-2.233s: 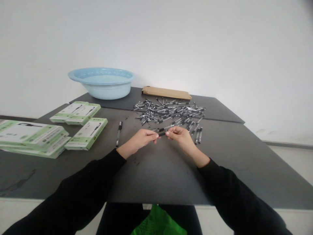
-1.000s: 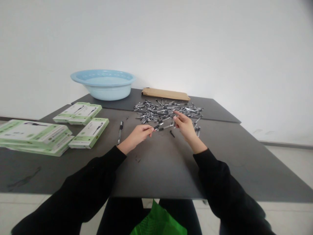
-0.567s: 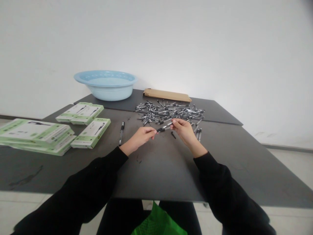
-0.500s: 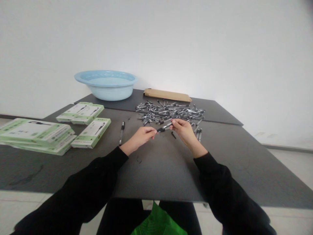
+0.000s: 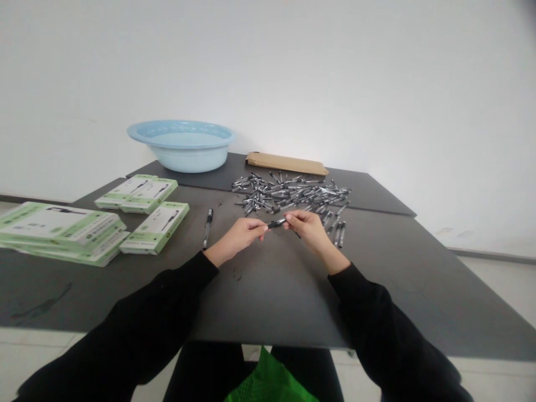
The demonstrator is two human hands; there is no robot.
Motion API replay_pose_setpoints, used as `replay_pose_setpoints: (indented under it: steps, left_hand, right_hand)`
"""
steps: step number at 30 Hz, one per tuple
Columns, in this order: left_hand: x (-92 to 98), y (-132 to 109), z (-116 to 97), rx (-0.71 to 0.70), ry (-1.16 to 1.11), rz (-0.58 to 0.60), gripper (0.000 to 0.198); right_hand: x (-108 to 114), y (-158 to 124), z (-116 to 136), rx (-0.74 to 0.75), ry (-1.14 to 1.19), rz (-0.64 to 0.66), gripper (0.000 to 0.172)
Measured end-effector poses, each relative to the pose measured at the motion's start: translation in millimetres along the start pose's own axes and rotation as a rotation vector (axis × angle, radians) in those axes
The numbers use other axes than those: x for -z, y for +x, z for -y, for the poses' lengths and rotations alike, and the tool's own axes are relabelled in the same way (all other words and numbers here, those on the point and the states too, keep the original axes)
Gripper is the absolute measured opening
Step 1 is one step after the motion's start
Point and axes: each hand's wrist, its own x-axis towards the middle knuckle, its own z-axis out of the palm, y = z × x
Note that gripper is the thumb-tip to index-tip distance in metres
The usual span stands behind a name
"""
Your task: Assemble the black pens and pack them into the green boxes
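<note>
My left hand and my right hand meet over the dark table, both pinching the ends of one black and silver pen held level between them. Just beyond my fingers lies a heap of similar pens. A single pen lies alone on the table to the left of my left hand. Two more pens lie side by side right of my right hand.
Green and white flat boxes lie at the left, some stacked. A light blue basin stands at the back left, and a brown envelope lies behind the pen heap. Something green shows below the table's near edge.
My right hand reached to the pen heap, came back with a pen part, and has moved close to my left hand, so both now pinch the same pen.
</note>
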Motion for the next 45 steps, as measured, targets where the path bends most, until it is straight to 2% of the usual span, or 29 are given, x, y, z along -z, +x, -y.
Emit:
replay_pose_setpoints:
  steps: [6, 10, 13, 16, 18, 20, 22, 24, 27, 31, 33, 36, 38, 40, 45]
  left_hand:
    - [-3.6, -2, -5, 0.001, -0.119, -0.011, 0.034]
    - [-14.8, 0, -12, -0.038, -0.214, -0.033, 0.035]
    - [-17.1, -1, -10, -0.047, -0.133, -0.038, 0.038]
    - [-4.2, -7, -7, -0.074, 0.007, -0.089, 0.041]
    - [14.9, -12, -8, -0.108, 0.107, -0.197, 0.039]
    - [42.3, -19, -11, -0.12, 0.224, -0.3, 0.033]
    - [76.1, -27, -18, -0.076, 0.336, -0.368, 0.028]
    - [113.3, -36, -28, -0.047, 0.43, -0.433, 0.027]
    - [170.7, -49, -47, 0.004, 0.585, -0.478, 0.028]
    - [248.3, -53, -62, 0.074, 0.785, -0.505, 0.036]
    - [286.8, -48, -59, 0.169, 0.911, -0.503, 0.037]
    - [335.4, -37, -41, 0.33, 1.023, -0.454, 0.044]
    - [356.1, -30, -26, 0.452, 1.123, -0.319, 0.047]
    - [365.8, -26, -13, 0.502, 1.135, -0.236, 0.04]
    - [359.0, -18, 5, 0.58, 1.15, -0.132, 0.031]
  right_hand:
    - [-7, -1, 2, 0.021, 0.085, -0.009, 0.045]
    - [-20, -8, 0, 0.043, 0.072, 0.092, 0.044]
    - [-28, -11, -5, 0.044, 0.005, 0.144, 0.045]
    - [-36, -9, -10, 0.0, -0.026, 0.121, 0.044]
    - [-45, -6, -12, -0.07, -0.058, 0.111, 0.04]
    - [-59, -4, -14, -0.169, -0.149, 0.148, 0.035]
    - [-75, -3, -15, -0.258, -0.298, 0.218, 0.035]
    - [-91, 0, -18, -0.284, -0.486, 0.275, 0.038]
    - [-109, 10, -22, -0.248, -0.705, 0.317, 0.043]
    - [-123, 31, -31, -0.21, -0.752, 0.291, 0.046]
    - [-129, 41, -35, -0.196, -0.753, 0.272, 0.045]
    - [-136, 47, -39, -0.175, -0.736, 0.246, 0.035]
    - [-139, 47, -41, -0.164, -0.719, 0.224, 0.022]
    - [-139, 45, -43, -0.158, -0.707, 0.2, 0.012]
    - [-137, 43, -50, -0.155, -0.679, 0.168, 0.009]
